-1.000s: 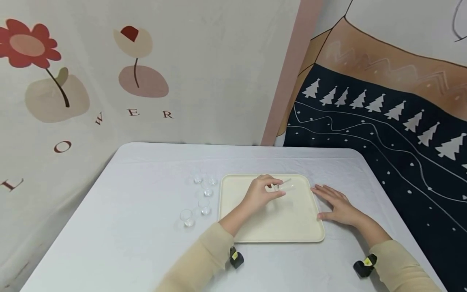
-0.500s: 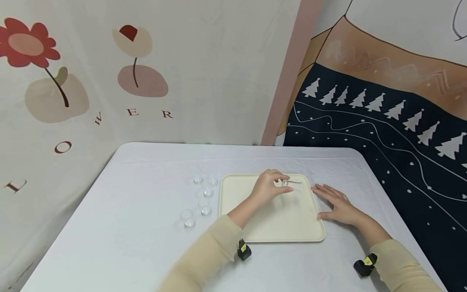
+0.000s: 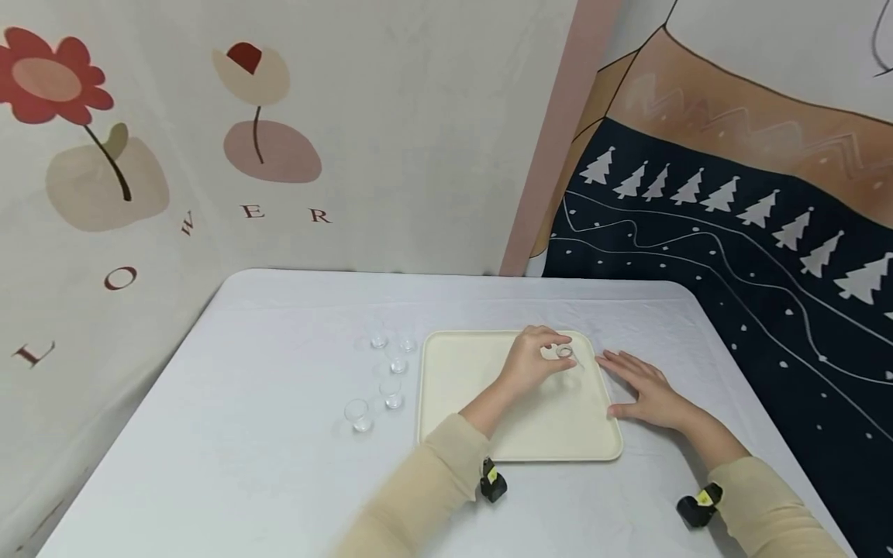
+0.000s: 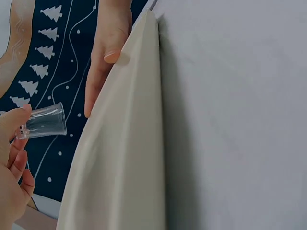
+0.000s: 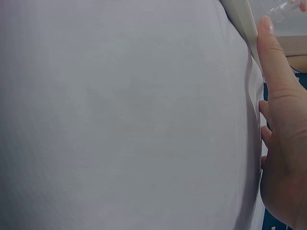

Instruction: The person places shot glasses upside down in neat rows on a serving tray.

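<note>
Over the far right corner of a cream tray [image 3: 453, 360], my left hand [image 3: 532, 363] pinches a small clear glass [image 4: 45, 120] near its base. The glass is turned with its base up and its mouth towards the tray. Thumb and fingertips sit on opposite sides of it. My right hand [image 3: 643, 394] lies at the tray's right edge with its fingers spread and extended. In the right wrist view, the right thumb [image 5: 274, 62] touches the tray's rim [image 5: 247, 24].
Left of the tray, several more small clear glasses, one nearest me [image 3: 360, 418], stand on the white-clothed table [image 3: 244, 434]. A patterned curtain [image 3: 418, 139] hangs behind the table, and a dark cloth with white trees [image 3: 698, 225] is at the right.
My left hand has moved right over the tray with the glass, which has tipped from roughly sideways to base up. The right hand has stayed at the tray's edge.
</note>
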{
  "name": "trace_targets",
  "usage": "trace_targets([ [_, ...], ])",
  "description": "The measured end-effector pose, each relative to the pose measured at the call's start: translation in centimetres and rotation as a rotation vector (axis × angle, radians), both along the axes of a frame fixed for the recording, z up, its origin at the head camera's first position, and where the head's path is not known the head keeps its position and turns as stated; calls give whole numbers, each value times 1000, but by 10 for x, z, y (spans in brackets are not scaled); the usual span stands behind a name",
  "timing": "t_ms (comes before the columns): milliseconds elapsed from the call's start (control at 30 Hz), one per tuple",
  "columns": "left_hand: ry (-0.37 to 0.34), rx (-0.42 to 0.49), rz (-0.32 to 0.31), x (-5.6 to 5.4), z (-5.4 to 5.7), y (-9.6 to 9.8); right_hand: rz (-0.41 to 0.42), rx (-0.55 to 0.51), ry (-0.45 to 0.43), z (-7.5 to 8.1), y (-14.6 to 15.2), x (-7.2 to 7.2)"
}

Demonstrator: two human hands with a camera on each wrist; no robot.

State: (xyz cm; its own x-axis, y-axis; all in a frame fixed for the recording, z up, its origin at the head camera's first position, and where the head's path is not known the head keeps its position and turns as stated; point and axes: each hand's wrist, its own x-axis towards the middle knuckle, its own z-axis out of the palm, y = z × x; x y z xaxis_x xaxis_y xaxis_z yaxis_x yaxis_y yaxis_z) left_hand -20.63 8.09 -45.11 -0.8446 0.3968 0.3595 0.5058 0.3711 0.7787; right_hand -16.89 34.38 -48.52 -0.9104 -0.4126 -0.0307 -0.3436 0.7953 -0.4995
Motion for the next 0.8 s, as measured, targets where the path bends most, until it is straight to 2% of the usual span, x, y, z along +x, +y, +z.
trace_targets([
  [167, -23, 39, -2, 0, -10, 10, 7, -14, 12, 0, 2, 0],
  [367, -29, 28, -40, 1, -17, 20, 24, -18, 32, 0, 2, 0],
  [633, 23, -45, -75, 4, -18, 31, 36, -16, 38, -2, 4, -1],
  [800, 12, -63, -80, 6, -18, 35, 37, -18, 45, -3, 5, -2],
])
